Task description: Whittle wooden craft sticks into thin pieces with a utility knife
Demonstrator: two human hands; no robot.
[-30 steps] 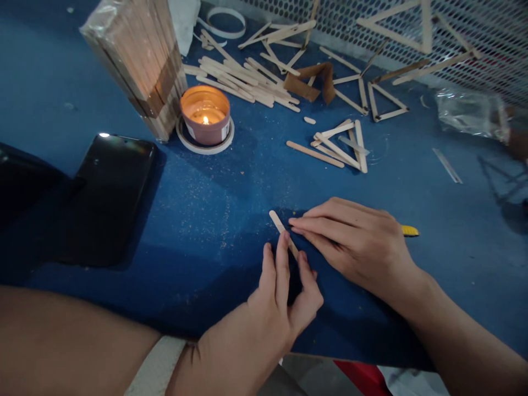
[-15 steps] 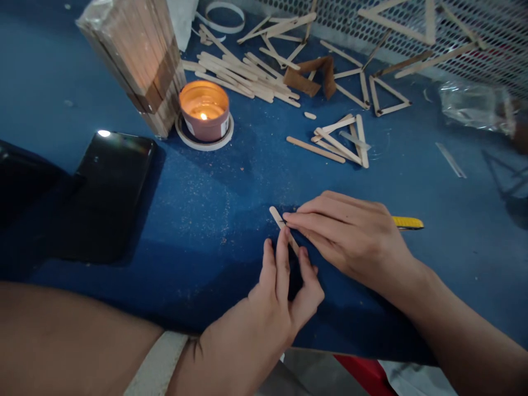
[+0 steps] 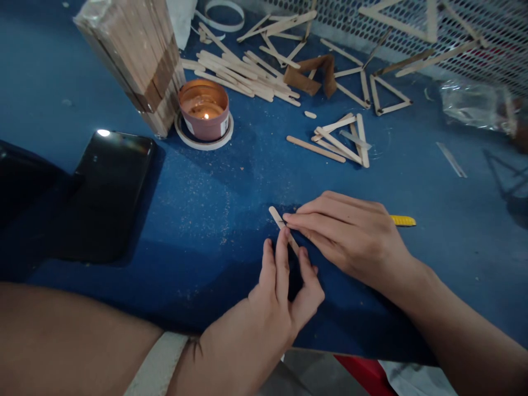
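My left hand (image 3: 284,297) pins a wooden craft stick (image 3: 277,215) to the blue table, fingertips and thumb pressed along it. The stick lies at a slant, its rounded far end sticking out past the fingers. In my right hand (image 3: 346,228) is a utility knife (image 3: 403,220), gripped low over the table. Only the yellow tail of its handle shows behind the hand; the fingers hide the rest. A thin dark tip or line crosses the stick just beside the right fingertips. Beyond the hands lie a single stick (image 3: 315,149) and a small triangular stick frame (image 3: 342,140).
A lit candle (image 3: 205,118) burns on a round coaster, beside a wrapped bundle of sticks (image 3: 136,60). At left lies a black phone (image 3: 111,198). Loose sticks (image 3: 243,77), brown tape (image 3: 309,77) and stick triangles (image 3: 390,96) spread along the back, near a perforated metal panel (image 3: 474,33).
The yellow knife handle has slid a little left into my right hand. My left hand and the stick stay put. The candle's glow has dimmed.
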